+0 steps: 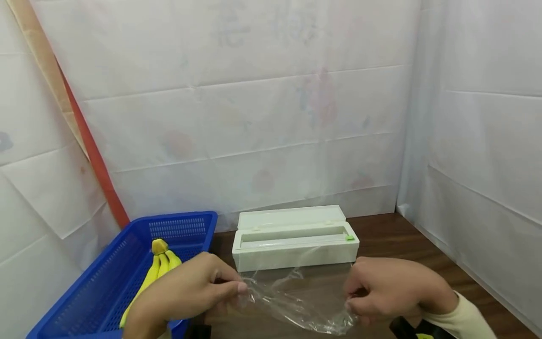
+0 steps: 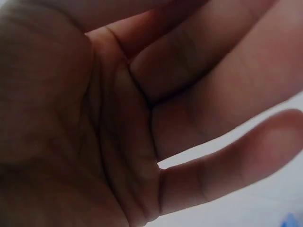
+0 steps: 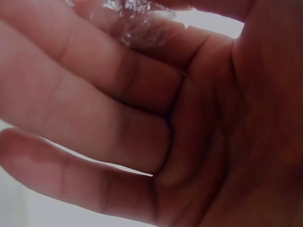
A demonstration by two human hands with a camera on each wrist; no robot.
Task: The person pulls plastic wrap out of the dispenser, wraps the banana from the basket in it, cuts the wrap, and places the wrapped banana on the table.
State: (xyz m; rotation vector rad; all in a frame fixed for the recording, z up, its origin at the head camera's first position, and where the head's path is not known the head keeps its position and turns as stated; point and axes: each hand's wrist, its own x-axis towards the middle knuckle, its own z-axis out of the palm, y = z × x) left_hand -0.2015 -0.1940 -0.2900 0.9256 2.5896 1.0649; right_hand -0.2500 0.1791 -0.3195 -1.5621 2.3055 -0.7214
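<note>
A crumpled sheet of clear plastic wrap (image 1: 300,306) stretches between both hands in the head view, over the brown table. My left hand (image 1: 190,287) pinches its left end between thumb and index finger. At the other end, my right hand (image 1: 389,287) grips the wrap between thumb and curled fingers. Bunched wrap (image 3: 142,23) also shows among the fingers at the top of the right wrist view. The left wrist view is filled by the palm (image 2: 123,142), and the pinch itself is hidden there. Just beyond the hands lies a white wrap dispenser box (image 1: 296,256), its lid raised, with a roll inside.
A blue plastic basket (image 1: 97,268) stands at the left, holding a bunch of yellow bananas (image 1: 158,266) partly behind the left hand. A green slider (image 1: 349,238) sits at the dispenser's right end. White sheeting (image 1: 262,117) encloses the back and sides of the dark wooden table (image 1: 377,230).
</note>
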